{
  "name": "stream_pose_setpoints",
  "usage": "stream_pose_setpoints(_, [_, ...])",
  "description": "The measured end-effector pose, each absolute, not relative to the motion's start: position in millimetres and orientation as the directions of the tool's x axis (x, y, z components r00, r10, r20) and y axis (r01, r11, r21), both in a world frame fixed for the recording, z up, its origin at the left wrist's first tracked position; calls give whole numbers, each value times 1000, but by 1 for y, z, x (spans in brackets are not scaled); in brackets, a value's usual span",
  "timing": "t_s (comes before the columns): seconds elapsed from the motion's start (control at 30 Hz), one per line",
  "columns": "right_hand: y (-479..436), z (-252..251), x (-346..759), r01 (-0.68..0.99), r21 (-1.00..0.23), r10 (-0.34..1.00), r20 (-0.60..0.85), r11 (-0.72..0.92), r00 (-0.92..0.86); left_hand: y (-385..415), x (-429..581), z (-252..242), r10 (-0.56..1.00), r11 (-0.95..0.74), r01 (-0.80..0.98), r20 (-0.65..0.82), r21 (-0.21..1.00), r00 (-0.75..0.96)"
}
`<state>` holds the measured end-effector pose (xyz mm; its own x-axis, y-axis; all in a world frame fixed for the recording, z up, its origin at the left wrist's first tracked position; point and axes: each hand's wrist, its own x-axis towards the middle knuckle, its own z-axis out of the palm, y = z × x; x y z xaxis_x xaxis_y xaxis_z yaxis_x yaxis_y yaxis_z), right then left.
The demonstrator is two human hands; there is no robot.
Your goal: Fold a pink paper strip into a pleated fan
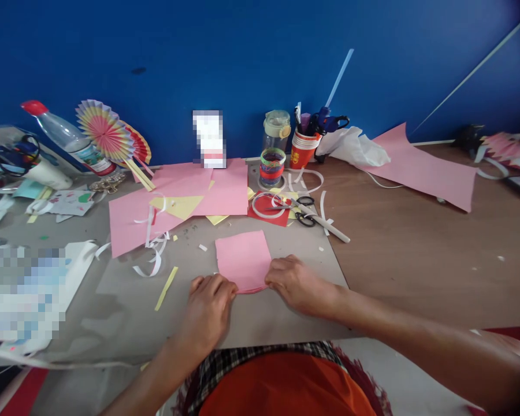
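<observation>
Left grip (210, 306) pinches the pink paper square (242, 260) at seven o'clock, right grip (297, 283) at four; probably light, easily creased, best edge-held.

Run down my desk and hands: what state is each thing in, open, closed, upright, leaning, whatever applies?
Left hand, closed on the pink square
Right hand, closed on the pink square
Pink square, layered
Phone, propped upright, screen lit
Fans, spread open
Bottle, leaning, red cap on
Tumbler, upright, lid on
Red cups, stacked, upright
Scissors, lying down, blade opening unclear
</observation>
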<state>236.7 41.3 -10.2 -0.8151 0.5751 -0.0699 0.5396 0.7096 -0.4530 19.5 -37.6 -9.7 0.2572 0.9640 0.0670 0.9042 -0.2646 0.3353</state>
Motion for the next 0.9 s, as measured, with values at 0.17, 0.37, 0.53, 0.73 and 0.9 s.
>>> stream_pose_setpoints(0.17, [45,-3,233,603,-425,601,-157,675,-783,-34,21,-6,977,-198,925,-12,324,213])
stream_pose_setpoints(0.37, [51,3,225,695,-404,653,-260,596,-711,-28,24,3,975,-161,950,-104,268,195])
stream_pose_setpoints(0.53, [54,12,220,739,-345,652,-349,578,-673,-25,27,9,971,-157,961,-143,228,193])
stream_pose_setpoints(0.73, [59,17,216,753,-329,638,-400,569,-657,-20,23,13,966,-152,967,-174,206,189])
stream_pose_setpoints(0.9, [62,22,214,771,-311,626,-454,556,-635,-16,19,16,953,-174,961,-209,216,219])
